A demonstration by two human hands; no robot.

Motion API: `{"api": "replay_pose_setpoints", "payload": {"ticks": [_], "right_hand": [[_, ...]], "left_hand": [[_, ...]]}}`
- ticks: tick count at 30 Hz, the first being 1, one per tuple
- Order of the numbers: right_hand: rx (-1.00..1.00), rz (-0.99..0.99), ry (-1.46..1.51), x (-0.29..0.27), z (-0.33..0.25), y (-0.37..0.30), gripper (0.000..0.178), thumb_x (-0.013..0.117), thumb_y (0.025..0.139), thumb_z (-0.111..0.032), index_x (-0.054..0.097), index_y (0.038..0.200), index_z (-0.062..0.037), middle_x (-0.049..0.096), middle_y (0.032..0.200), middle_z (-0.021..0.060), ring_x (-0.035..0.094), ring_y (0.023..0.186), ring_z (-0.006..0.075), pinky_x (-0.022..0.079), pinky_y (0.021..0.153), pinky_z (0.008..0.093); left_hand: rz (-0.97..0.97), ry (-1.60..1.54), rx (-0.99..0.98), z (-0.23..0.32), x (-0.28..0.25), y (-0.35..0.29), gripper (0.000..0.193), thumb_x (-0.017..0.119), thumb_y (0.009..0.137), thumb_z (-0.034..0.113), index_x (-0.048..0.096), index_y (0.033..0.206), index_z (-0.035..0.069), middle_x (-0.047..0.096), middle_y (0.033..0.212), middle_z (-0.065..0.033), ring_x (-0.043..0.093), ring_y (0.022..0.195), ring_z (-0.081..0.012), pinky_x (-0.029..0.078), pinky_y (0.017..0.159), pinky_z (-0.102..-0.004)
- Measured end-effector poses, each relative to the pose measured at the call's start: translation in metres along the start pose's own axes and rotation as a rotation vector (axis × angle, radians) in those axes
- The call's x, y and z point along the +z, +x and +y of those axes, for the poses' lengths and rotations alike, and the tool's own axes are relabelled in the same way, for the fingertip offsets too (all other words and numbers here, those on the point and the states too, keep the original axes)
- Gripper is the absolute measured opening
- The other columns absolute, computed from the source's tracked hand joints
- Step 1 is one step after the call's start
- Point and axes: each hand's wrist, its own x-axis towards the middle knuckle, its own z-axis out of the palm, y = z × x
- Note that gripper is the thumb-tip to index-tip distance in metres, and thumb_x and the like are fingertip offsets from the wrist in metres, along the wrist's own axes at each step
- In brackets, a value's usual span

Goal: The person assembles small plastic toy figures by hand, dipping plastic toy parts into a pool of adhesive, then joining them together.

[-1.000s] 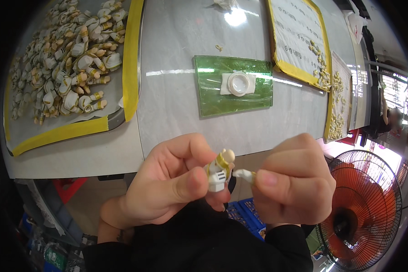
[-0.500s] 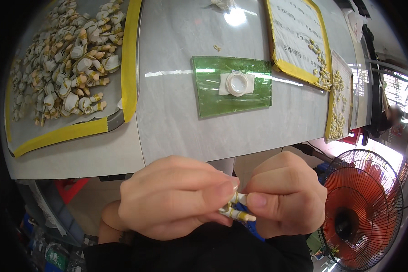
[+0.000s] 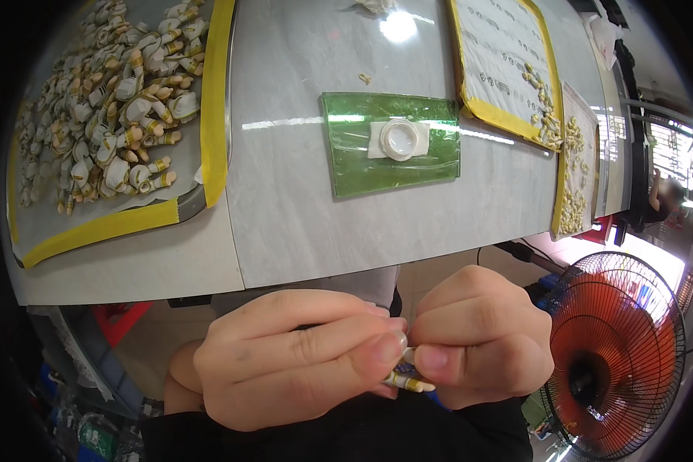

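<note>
Lower than a second ago, the left hand (image 3: 285,362) and the right hand (image 3: 485,339) now come together just below the near edge of a grey table (image 3: 285,208), and a small white-and-gold figurine (image 3: 408,382), in plain sight then, is mostly covered. The left hand grasps the figurine, thumb pressed on top, with one banded, pale-tipped end jutting out toward the right; the right hand, its fingers curled, pinches a small white piece (image 3: 410,355) against it, though its grip is largely hidden. On the table ahead, a round white dish (image 3: 386,140) sits on a pale pad (image 3: 376,142) over a green slab (image 3: 346,173). At left, a yellow-taped tray (image 3: 215,100) bears a heap of similar white-and-gold figures (image 3: 123,115); at right, a yellow-edged tray (image 3: 489,117) and a narrower tray (image 3: 556,192) beside it carry scattered small pieces (image 3: 548,131). A black-caged fan (image 3: 616,362) with orange blades stands to the right, and another person (image 3: 658,204) shows at the far edge
</note>
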Motion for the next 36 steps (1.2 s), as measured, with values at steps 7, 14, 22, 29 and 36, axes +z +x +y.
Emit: {"api": "replay_pose_setpoints", "payload": {"ticks": [7,14,22,29,36], "right_hand": [[0.017,-0.019,0.01,-0.001,-0.001,0.001,0.016,0.068,0.057,0.005,0.057,0.069,0.009,0.059,0.072,0.0194,0.056,0.055,0.0243,0.047,0.048,0.0284],[0.03,-0.014,0.023,0.0,0.0,0.001,0.013,0.067,0.059,0.007,0.057,0.067,0.0088,0.059,0.07,0.0186,0.054,0.053,0.0233,0.046,0.047,0.0277],[0.03,-0.005,0.015,-0.001,-0.001,0.001,0.013,0.067,0.06,0.008,0.057,0.067,0.0085,0.058,0.069,0.0179,0.054,0.053,0.023,0.046,0.046,0.0277],[0.233,0.01,-0.154,-0.002,-0.009,0.004,0.019,0.074,0.06,0.001,0.063,0.076,0.0014,0.061,0.072,0.0127,0.057,0.058,0.0212,0.046,0.049,0.0269],[0.131,0.122,-0.15,0.003,0.002,-0.012,0.026,0.079,0.062,-0.003,0.064,0.083,-0.0036,0.063,0.084,0.0094,0.06,0.07,0.0204,0.048,0.058,0.0272]], "left_hand": [[0.005,0.007,0.035,0.0,0.001,-0.001,0.031,0.075,0.064,0.0,0.062,0.092,-0.006,0.065,0.085,-0.0149,0.065,0.075,-0.0237,0.056,0.063,-0.0278],[0.006,0.024,0.027,0.0,0.0,0.001,0.028,0.074,0.063,-0.002,0.063,0.089,-0.006,0.065,0.085,-0.0147,0.064,0.076,-0.0232,0.056,0.063,-0.0268],[-0.056,0.025,0.007,0.002,-0.003,0.003,0.032,0.075,0.061,-0.003,0.063,0.091,-0.005,0.065,0.084,-0.0135,0.064,0.075,-0.0229,0.055,0.063,-0.0262],[0.026,-0.298,-0.252,-0.016,0.005,-0.003,0.038,0.078,0.066,0.007,0.063,0.099,-0.003,0.067,0.086,-0.0131,0.066,0.074,-0.0215,0.053,0.067,-0.0277],[0.104,-0.72,-0.244,-0.015,0.02,-0.006,0.034,0.073,0.075,0.004,0.056,0.103,-0.005,0.065,0.09,-0.0175,0.065,0.079,-0.0226,0.052,0.069,-0.0286]]}}
